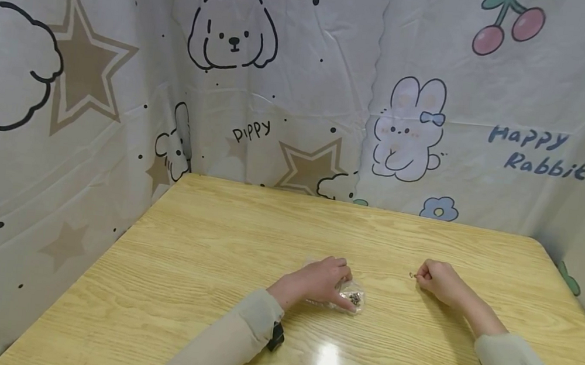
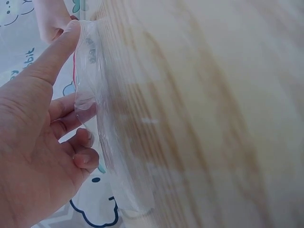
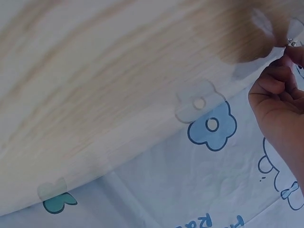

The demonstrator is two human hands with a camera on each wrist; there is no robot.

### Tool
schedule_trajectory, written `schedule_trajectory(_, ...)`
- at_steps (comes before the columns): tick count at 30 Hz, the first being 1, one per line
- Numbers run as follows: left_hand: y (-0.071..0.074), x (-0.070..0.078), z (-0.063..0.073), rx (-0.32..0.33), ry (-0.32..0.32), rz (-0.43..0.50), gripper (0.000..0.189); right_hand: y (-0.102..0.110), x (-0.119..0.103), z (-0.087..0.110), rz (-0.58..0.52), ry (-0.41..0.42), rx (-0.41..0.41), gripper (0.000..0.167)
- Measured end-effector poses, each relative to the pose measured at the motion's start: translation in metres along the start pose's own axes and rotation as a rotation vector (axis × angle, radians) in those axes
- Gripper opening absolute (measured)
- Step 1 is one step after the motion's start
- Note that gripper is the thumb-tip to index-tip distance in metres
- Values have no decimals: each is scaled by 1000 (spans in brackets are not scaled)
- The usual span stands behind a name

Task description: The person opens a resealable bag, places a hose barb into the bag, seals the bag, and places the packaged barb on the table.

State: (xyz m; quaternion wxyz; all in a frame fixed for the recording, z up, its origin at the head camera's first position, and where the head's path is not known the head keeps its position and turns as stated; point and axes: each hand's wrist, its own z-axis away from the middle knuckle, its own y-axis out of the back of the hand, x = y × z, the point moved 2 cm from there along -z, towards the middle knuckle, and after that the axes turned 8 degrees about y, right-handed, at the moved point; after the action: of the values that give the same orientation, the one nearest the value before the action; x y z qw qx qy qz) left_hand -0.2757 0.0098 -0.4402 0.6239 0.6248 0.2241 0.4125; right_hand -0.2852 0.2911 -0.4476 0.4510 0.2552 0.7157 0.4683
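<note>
Pale cloth [image 1: 333, 92] printed with dogs, stars, cherries and a rabbit hangs behind and beside a light wood-grain desk [image 1: 201, 256], whose near part carries a bright glare streak. From the head view, both arms reach forward in pale sleeves. The left hand [image 1: 315, 280] lies low over the middle of the desk, gripping a clear plastic bag [image 1: 348, 288] with small dark pieces [image 1: 355, 298] in it. Further right, well apart from the bag, the right hand [image 1: 440, 281] is bent in at the wrist, thumb and fingers drawn narrow in a pinch on a tiny loop-shaped piece [image 1: 412, 274] just above or at the desk; which, I cannot tell. In the left wrist view, the thumb presses the bag's edge while other fingers sit partly behind the film, the lower ones curled. In the right wrist view, the right hand is folded tightly, small metal showing at its fingertips, with the desk edge and flower-printed cloth alongside.
</note>
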Motion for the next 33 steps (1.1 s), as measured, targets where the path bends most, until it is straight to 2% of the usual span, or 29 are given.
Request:
schedule_trajectory(6, -2, -1, -1, -4, 4, -13, 69, 1, 0, 2, -20, 12, -15, 8)
schedule_trajectory(16, -2, -1, -1, 0, -1, -14, 69, 0, -10, 5, -78, 51, 32, 8)
schedule_trajectory(26, -2, -1, -2, 4, -8, -15, 69, -5, -40, -2, -179, 59, -13, 6)
schedule_trajectory(33, 0, 0, -3, 7, -2, -5, 68, -15, -66, -9, -212, 162, -13, 8)
